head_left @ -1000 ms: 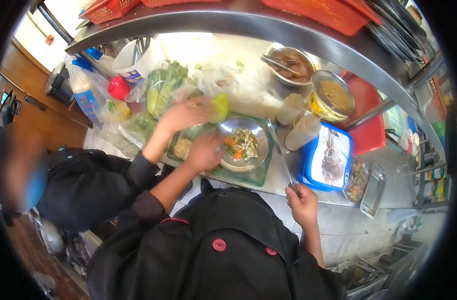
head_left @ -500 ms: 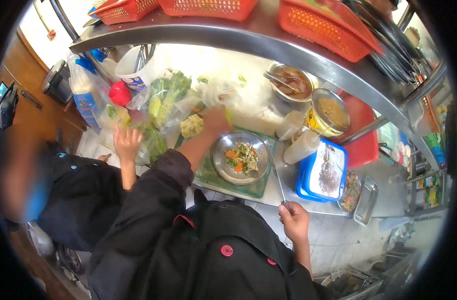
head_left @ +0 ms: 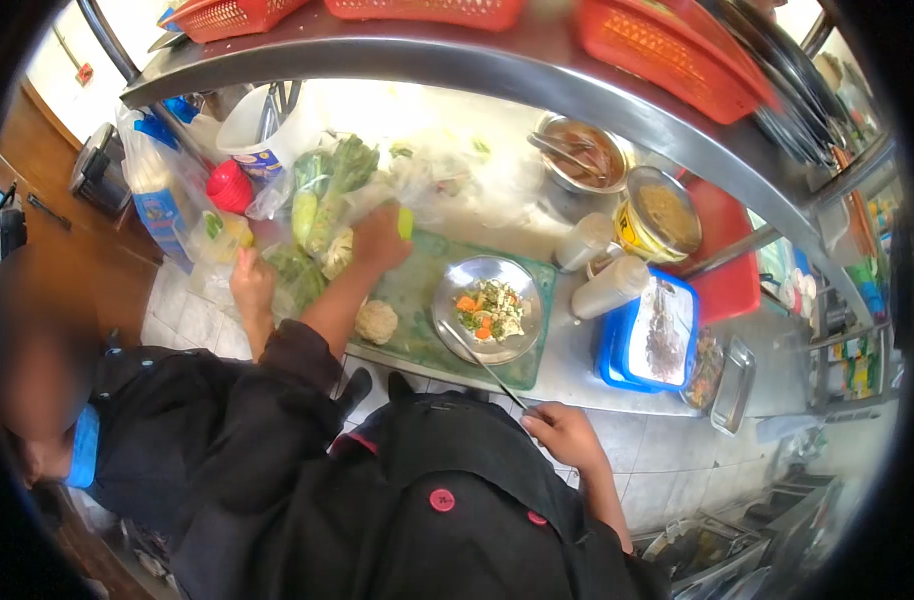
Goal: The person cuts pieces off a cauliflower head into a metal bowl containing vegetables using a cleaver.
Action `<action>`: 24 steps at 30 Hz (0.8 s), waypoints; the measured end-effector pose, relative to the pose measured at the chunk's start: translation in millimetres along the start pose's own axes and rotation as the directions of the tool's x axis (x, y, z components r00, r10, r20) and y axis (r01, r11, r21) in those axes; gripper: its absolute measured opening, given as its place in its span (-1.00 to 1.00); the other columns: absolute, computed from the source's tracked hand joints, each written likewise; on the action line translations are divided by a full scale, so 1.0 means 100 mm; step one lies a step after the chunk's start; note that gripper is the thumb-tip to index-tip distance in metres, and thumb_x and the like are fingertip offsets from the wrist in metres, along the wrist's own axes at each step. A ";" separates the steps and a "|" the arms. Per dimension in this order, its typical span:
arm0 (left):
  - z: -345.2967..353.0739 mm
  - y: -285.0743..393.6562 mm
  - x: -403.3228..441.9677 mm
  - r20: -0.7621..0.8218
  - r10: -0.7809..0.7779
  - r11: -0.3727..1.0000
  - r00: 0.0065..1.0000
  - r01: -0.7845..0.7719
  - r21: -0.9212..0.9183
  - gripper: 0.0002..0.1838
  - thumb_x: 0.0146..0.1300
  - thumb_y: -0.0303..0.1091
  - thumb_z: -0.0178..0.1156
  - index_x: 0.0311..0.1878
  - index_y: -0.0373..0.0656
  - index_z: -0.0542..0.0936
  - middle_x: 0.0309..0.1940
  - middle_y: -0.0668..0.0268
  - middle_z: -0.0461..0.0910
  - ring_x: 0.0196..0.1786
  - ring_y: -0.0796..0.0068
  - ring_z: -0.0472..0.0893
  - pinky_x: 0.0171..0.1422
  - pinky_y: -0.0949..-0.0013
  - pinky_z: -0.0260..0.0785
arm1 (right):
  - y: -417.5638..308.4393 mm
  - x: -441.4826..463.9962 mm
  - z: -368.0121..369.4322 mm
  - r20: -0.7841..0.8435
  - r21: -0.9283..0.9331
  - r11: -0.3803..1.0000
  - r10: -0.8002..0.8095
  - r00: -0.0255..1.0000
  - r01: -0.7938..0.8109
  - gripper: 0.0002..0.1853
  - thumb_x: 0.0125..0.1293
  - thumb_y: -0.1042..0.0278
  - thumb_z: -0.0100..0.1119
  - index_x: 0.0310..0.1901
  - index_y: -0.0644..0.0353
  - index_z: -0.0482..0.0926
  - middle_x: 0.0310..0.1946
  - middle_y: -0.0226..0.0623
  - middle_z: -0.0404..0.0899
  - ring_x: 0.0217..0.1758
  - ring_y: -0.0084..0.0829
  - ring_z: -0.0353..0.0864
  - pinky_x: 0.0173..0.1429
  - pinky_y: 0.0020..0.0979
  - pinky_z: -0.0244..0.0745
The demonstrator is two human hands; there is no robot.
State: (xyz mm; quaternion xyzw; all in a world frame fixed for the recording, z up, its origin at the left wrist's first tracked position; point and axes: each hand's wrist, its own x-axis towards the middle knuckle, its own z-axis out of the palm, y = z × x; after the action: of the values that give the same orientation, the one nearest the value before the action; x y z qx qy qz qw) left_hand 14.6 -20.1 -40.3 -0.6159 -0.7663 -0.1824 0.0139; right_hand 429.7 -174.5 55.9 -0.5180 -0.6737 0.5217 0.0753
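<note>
Knife (head_left: 484, 366) at lower center of the frame, handle clamped in a person's right hand (head_left: 565, 433), slants over the lower edge of a metal bowl (head_left: 489, 267) of chopped vegetables (head_left: 492, 308); a careless swing could catch the rim, spilling them across the green board (head_left: 414, 320). Left of center, the left hand (head_left: 380, 238) is at a light-green item (head_left: 405, 223), its grip impossible to tell; a co-worker's hand (head_left: 250, 285), farther left, might get in its way.

My knife (head_left: 482, 367) of smooth, shiny metal, my jacket (head_left: 377, 535) of matt cloth with glossy buttons (head_left: 441, 500); a polished metal bowl (head_left: 487, 266), a smooth plastic board (head_left: 412, 290), a metal counter (head_left: 574, 372); a glossy plastic tub (head_left: 609, 352), crinkled plastic bags (head_left: 427, 190), a rough cauliflower (head_left: 376, 322).
</note>
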 end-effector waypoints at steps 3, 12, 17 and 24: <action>-0.21 -0.01 -0.07 -0.165 0.086 0.988 0.982 -0.105 -0.113 -0.42 0.08 -0.13 0.36 0.17 -0.13 0.51 0.04 0.04 0.56 0.12 -0.04 0.55 0.17 -0.04 0.39 | 0.08 0.23 0.13 0.080 -0.064 0.997 -0.029 0.996 0.034 -0.54 0.36 -0.05 0.23 -0.15 0.30 0.69 -0.34 0.05 0.67 -0.25 -0.05 0.68 -0.11 -0.20 0.52; -1.02 0.00 -0.76 0.428 -0.118 0.943 0.896 0.237 -0.235 -0.55 0.10 -0.28 0.31 0.09 -0.16 0.62 0.06 0.05 0.60 0.14 -0.05 0.55 0.24 0.06 0.40 | 0.38 0.43 0.38 -0.109 0.007 0.994 0.111 0.988 -0.111 -0.56 0.38 0.00 0.21 -0.15 0.33 0.66 -0.38 0.05 0.67 -0.28 0.01 0.68 -0.15 -0.17 0.52; -0.69 -0.06 -1.49 0.300 0.142 0.983 0.943 -0.101 -0.150 -0.39 0.02 -0.30 0.36 0.22 -0.11 0.54 0.08 0.03 0.58 0.20 -0.03 0.52 0.30 0.08 0.38 | 0.28 0.41 0.31 -0.128 0.095 0.989 0.123 0.984 -0.111 -0.63 0.41 0.10 0.20 -0.21 0.34 0.64 -0.54 -0.20 0.63 -0.53 -0.42 0.61 -0.35 -0.34 0.50; -0.45 0.00 -1.57 0.255 -0.161 0.836 0.953 0.269 -0.477 -0.38 0.13 -0.29 0.33 0.29 -0.15 0.43 0.17 0.08 0.57 0.12 -0.02 0.60 0.16 0.08 0.50 | 0.09 0.30 0.17 -0.059 0.536 0.844 0.000 0.998 0.032 -0.73 0.37 0.30 0.25 -0.09 0.37 0.60 -0.45 -0.23 0.65 -0.47 -0.58 0.61 -0.33 -0.43 0.50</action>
State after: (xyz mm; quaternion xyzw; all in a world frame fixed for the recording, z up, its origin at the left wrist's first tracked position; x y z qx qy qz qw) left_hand 42.9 -181.3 -37.0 -0.5227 -0.7531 -0.3133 -0.2480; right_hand 410.7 -162.6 28.3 -0.4853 -0.5028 0.6737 0.2404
